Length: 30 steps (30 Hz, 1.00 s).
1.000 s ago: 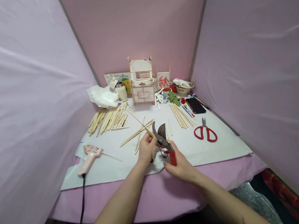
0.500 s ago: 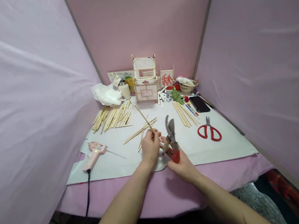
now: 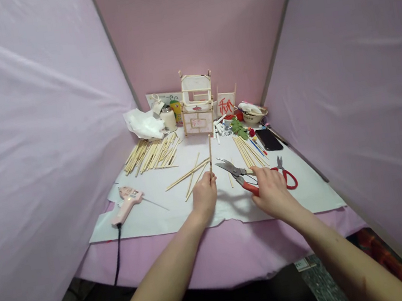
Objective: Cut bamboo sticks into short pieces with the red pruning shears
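Note:
In front of me my left hand [image 3: 205, 195] is closed around the lower end of a thin wooden stick [image 3: 210, 151], which points up and away. My right hand [image 3: 272, 189] grips a pair of pruning shears [image 3: 241, 173] by the handles, one of them red-orange. Their metal blades are spread apart and point left, a short gap to the right of the stick. Several loose sticks [image 3: 185, 174] lie crossed on the white sheet beyond my left hand. Red-handled scissors [image 3: 289, 177] rest by my right hand, which partly covers them.
A pink glue gun [image 3: 128, 205] with a black cord lies at left. Bundled sticks [image 3: 152, 154] and more sticks [image 3: 247, 152] flank the middle. A small stick-built structure [image 3: 197, 105] stands at the back. A phone [image 3: 268, 140] and a bowl [image 3: 252, 117] are at right.
My right hand has moved right, away from my left, and the shears have swung from pointing up to pointing left. The stick in my left hand has turned more upright.

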Tool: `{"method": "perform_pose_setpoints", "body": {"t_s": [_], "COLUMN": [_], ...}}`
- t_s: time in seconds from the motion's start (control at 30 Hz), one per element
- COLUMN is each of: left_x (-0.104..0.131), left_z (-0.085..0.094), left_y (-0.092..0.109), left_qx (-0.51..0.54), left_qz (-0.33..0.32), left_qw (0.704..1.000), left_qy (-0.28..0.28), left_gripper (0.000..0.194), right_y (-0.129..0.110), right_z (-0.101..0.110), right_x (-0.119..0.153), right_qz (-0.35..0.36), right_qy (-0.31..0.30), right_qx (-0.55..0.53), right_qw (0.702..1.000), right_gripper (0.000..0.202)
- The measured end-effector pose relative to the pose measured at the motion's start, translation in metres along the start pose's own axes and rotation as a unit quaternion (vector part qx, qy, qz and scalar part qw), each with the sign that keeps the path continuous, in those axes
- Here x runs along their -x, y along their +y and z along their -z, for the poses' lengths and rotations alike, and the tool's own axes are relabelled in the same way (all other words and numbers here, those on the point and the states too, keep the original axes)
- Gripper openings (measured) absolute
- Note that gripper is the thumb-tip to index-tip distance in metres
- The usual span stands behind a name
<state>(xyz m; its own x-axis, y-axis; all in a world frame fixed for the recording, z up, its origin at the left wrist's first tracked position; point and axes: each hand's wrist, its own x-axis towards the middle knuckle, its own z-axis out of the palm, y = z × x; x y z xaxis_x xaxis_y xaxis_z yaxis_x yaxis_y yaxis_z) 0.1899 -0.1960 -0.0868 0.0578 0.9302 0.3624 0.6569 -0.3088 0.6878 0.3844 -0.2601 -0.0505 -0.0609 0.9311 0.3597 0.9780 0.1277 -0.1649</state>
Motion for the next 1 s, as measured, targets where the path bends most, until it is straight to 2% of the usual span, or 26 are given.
{"method": "perform_pose_setpoints", "body": {"t_s": [0.13,0.37,0.63,1.0], "left_x": [-0.002,-0.002,-0.002,-0.001], "left_z": [0.001,0.004,0.003,0.004], "left_y": [0.001,0.001,0.002,0.006], "left_qx": [0.018,0.078,0.036,-0.001], "left_qz": [0.018,0.034,0.036,0.027], "left_qw": [1.0,0.996,0.999,1.0], "left_qy": [-0.009,-0.017,-0.013,-0.012], "left_gripper": [0.013,0.013,0.013,0.018], "right_y": [-0.005,-0.018,-0.031,-0.039], "right_z": [0.01,0.022,0.022,0.028], "right_x": [-0.004,-0.008,-0.008,-0.014], "right_qz": [0.021,0.037,0.038,0.038], "right_qy": [-0.011,-0.022,-0.013,-0.039], "right_qx": [0.065,0.094,0.102,0.128], "right_qw": [0.998,0.995,0.994,0.99], "right_gripper": [0.062,0.056,0.052,0.048]}}
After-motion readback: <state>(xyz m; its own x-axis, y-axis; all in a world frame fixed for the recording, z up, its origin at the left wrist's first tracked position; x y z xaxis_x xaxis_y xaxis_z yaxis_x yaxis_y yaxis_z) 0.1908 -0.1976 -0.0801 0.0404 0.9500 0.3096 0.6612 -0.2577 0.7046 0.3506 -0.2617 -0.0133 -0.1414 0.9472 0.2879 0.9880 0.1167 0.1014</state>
